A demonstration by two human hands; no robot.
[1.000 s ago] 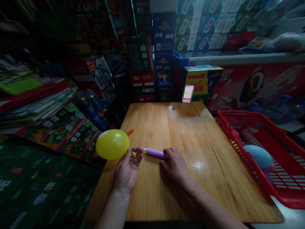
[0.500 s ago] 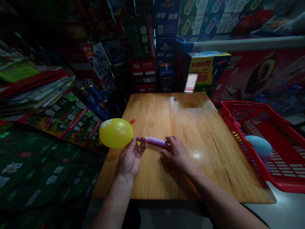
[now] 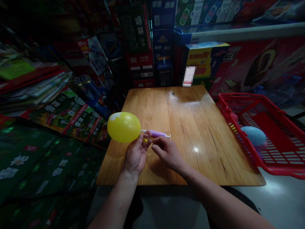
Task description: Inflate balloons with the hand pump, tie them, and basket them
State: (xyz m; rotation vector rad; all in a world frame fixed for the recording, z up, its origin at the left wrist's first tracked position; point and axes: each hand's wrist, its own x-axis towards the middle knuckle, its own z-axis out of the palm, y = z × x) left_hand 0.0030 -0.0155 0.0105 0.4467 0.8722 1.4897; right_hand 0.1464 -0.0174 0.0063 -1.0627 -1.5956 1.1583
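An inflated yellow balloon (image 3: 124, 127) hangs over the left edge of the wooden table (image 3: 190, 121). My left hand (image 3: 136, 154) pinches its neck between thumb and fingers. My right hand (image 3: 168, 153) sits just right of it, fingers curled and reaching toward the balloon's neck, holding nothing I can make out. A purple hand pump (image 3: 157, 134) lies on the table just behind both hands, free of my right hand.
A red plastic basket (image 3: 269, 127) stands at the table's right edge with a blue balloon (image 3: 254, 135) inside. Stacked cartons and boxes fill the back. Printed flattened cartons slope along the left side. A small dark dot marks the far tabletop.
My right hand let go of the purple pump and moved left toward the balloon's neck. The pump came off the balloon and lies on the table. The camera tilted, shifting the view.
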